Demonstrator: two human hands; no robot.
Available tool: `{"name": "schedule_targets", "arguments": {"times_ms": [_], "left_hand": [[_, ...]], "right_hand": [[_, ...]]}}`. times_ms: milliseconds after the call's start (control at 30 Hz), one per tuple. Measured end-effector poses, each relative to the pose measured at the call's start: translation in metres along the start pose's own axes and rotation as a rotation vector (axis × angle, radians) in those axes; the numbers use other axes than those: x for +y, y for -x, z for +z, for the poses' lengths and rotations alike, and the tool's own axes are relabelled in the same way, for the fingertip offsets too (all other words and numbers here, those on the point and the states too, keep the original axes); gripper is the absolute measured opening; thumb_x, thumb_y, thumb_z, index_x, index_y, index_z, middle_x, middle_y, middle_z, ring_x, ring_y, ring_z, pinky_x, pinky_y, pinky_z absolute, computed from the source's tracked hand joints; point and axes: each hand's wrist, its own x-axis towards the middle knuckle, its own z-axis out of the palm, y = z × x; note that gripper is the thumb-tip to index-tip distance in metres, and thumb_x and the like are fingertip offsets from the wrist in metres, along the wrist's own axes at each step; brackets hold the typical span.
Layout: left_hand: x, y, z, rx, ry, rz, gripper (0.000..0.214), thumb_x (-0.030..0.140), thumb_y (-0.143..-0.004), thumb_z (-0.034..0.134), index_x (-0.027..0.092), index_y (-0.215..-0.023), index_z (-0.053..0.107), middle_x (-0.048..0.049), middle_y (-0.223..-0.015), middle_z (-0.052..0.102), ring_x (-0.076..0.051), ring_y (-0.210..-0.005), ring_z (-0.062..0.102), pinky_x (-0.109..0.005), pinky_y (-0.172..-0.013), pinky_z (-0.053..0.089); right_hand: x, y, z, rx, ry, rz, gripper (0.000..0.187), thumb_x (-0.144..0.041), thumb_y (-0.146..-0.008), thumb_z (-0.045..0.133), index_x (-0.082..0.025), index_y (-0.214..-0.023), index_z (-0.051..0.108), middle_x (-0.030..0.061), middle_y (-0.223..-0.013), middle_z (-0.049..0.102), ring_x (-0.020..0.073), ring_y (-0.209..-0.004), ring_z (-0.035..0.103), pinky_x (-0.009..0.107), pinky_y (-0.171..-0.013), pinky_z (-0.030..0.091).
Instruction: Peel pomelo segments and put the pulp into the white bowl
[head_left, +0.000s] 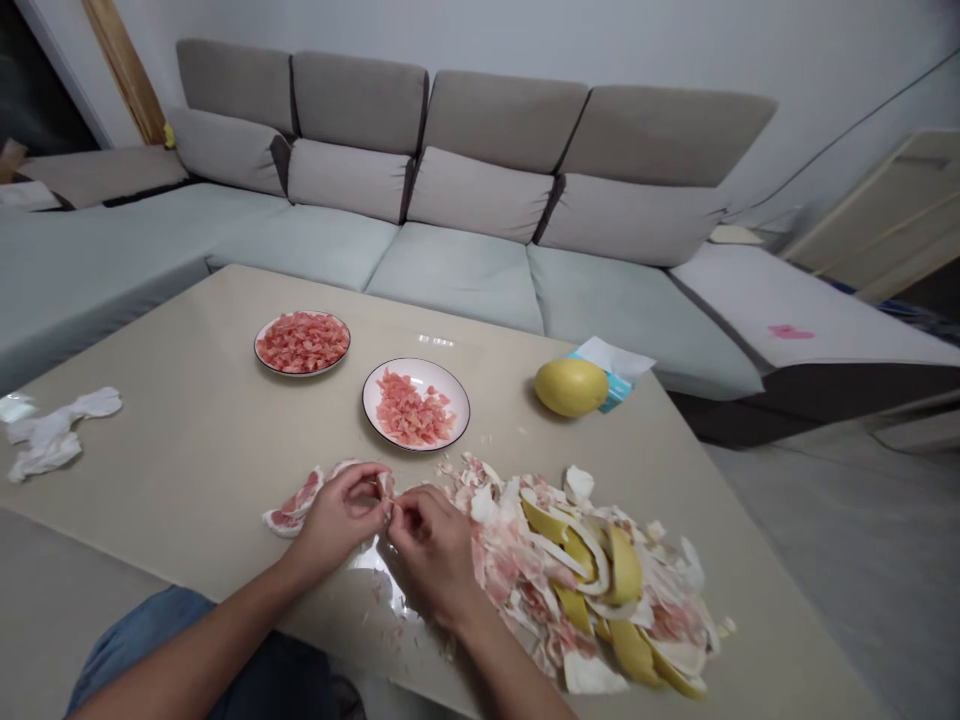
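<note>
Fingers [367, 468] pinch fruit [385, 485] near two plates [441, 376] of pink pulp [412, 412]

Left forearm [217, 622]: one, bare, slanting up and rightward from the lower left of the head view. Left wrist [294, 570]: roughly in line with the forearm. Left grip [337, 512]: bare hand, fingers bent, thumb and fingertips drawn into a pinch. Right forearm [506, 655]: one, bare, slanting up and leftward from the bottom edge. Right grip [439, 548]: bare hand — knuckles up, fingers curled, tips pinched. Both grips — fingertips close together, pointing toward each other.
</note>
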Motion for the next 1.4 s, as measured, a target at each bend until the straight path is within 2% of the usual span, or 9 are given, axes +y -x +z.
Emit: {"name": "schedule_targets", "arguments": {"times_ms": [167,267,367,467,533,667,833,1067,1400], "left_hand": [[0.000,-0.003,0.001,-0.015,0.071,-0.026,0.027,0.018,-0.072,0.068,0.016,-0.098,0.062,-0.0060,-0.095,0.065,-0.019,-0.091,0.065,-0.031,-0.083,0.053],[0.007,-0.001,-0.004,-0.075,0.081,-0.084,0.027,0.021,-0.069,0.072,0.015,-0.096,0.066,-0.0048,-0.086,0.067,-0.020,-0.087,0.065,-0.032,-0.085,0.051],[0.016,0.005,-0.011,-0.194,0.126,-0.227,0.032,0.028,-0.073,0.072,0.015,-0.102,0.069,-0.0035,-0.075,0.067,-0.019,-0.079,0.065,-0.033,-0.080,0.052],[0.023,0.010,-0.015,-0.257,0.281,-0.373,0.037,0.030,-0.075,0.071,0.018,-0.110,0.068,-0.0045,-0.082,0.067,-0.018,-0.080,0.064,-0.034,-0.078,0.054],[0.026,0.011,-0.015,-0.298,0.399,-0.403,0.037,0.027,-0.075,0.072,0.018,-0.110,0.069,-0.0060,-0.091,0.066,-0.017,-0.080,0.063,-0.036,-0.079,0.055],[0.027,0.010,-0.016,-0.330,0.512,-0.395,0.039,0.025,-0.077,0.072,0.020,-0.116,0.066,-0.0074,-0.100,0.064,-0.015,-0.079,0.062,-0.039,-0.081,0.055],[0.022,0.009,-0.018,-0.302,0.481,-0.341,0.040,0.030,-0.077,0.073,0.021,-0.116,0.065,-0.0080,-0.101,0.066,-0.020,-0.087,0.066,-0.037,-0.081,0.053],[0.012,0.005,-0.015,-0.235,0.266,-0.232,0.054,0.034,-0.076,0.074,0.019,-0.126,0.060,-0.0033,-0.076,0.069,-0.016,-0.072,0.064,-0.028,-0.072,0.049],[0.003,0.002,-0.015,-0.177,0.190,-0.172,0.051,0.033,-0.073,0.076,0.022,-0.121,0.065,-0.0077,-0.106,0.064,-0.020,-0.090,0.065,-0.033,-0.081,0.053]], "right_hand": [[-0.007,-0.002,-0.002,-0.006,-0.046,0.063,0.012,-0.011,-0.076,0.057,-0.020,-0.069,0.059,0.0000,-0.066,0.060,0.0133,-0.059,0.055,0.024,-0.057,0.042],[-0.006,-0.008,-0.014,0.002,-0.130,0.222,0.011,-0.012,-0.074,0.057,-0.019,-0.066,0.059,-0.0014,-0.062,0.058,0.0129,-0.056,0.053,0.023,-0.053,0.040],[0.003,-0.018,-0.034,0.119,-0.255,0.372,0.008,-0.017,-0.075,0.054,-0.019,-0.068,0.058,-0.0020,-0.062,0.056,0.0130,-0.056,0.051,0.022,-0.052,0.040],[0.010,-0.025,-0.046,0.179,-0.296,0.412,0.017,-0.024,-0.082,0.052,-0.019,-0.066,0.053,-0.0036,-0.058,0.051,0.0126,-0.054,0.048,0.023,-0.052,0.039],[0.011,-0.025,-0.043,0.142,-0.233,0.362,0.024,-0.022,-0.083,0.051,-0.020,-0.060,0.046,-0.0048,-0.056,0.045,0.0122,-0.054,0.044,0.023,-0.053,0.036],[0.004,-0.019,-0.027,0.025,-0.147,0.207,0.024,-0.011,-0.075,0.052,-0.021,-0.058,0.039,-0.0057,-0.058,0.040,0.0119,-0.056,0.040,0.024,-0.054,0.033],[-0.005,-0.018,-0.023,-0.068,-0.231,0.125,0.016,-0.008,-0.080,0.051,-0.020,-0.084,0.061,0.0024,-0.084,0.058,0.0154,-0.073,0.054,0.027,-0.065,0.043],[-0.013,-0.017,-0.024,-0.058,-0.324,0.158,0.011,-0.021,-0.082,0.064,-0.023,-0.090,0.072,0.0048,-0.087,0.068,0.0174,-0.075,0.061,0.028,-0.062,0.048],[-0.012,-0.017,-0.022,-0.076,-0.404,0.207,0.012,-0.022,-0.084,0.064,-0.023,-0.087,0.075,0.0047,-0.080,0.071,0.0174,-0.072,0.064,0.029,-0.064,0.050]]}}
